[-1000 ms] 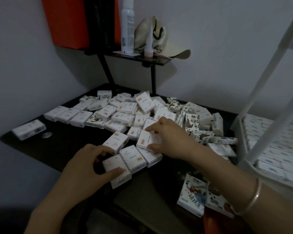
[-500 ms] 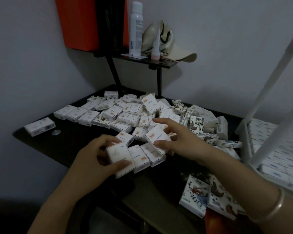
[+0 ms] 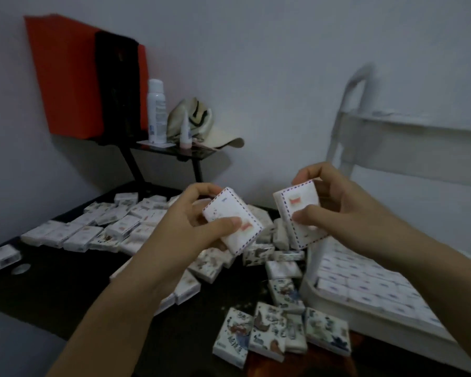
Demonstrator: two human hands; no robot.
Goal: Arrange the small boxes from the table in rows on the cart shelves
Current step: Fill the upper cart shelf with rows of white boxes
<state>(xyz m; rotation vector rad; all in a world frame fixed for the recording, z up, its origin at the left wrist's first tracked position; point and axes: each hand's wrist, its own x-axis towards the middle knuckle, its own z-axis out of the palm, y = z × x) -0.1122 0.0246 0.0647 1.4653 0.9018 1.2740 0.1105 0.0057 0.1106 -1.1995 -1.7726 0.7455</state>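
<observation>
My left hand (image 3: 185, 227) grips a small white box with a striped border (image 3: 230, 213), lifted above the black table (image 3: 46, 289). My right hand (image 3: 337, 205) grips a second box of the same kind (image 3: 299, 205) beside it, held upright. Both boxes hang in the air over the heap of small boxes (image 3: 114, 227) on the table. The white cart (image 3: 346, 148) stands to the right; its lower shelf (image 3: 365, 284) holds rows of boxes laid flat.
Picture-printed boxes (image 3: 269, 327) lie at the table's front edge. A raised black stand (image 3: 174, 151) at the back carries a spray bottle (image 3: 156, 110), a small tube and a cap. An orange-and-black bag (image 3: 74, 77) hangs on the wall.
Both hands have risen from the pile, each carrying a box up and toward the right. The view has tilted up and swung toward the cart.
</observation>
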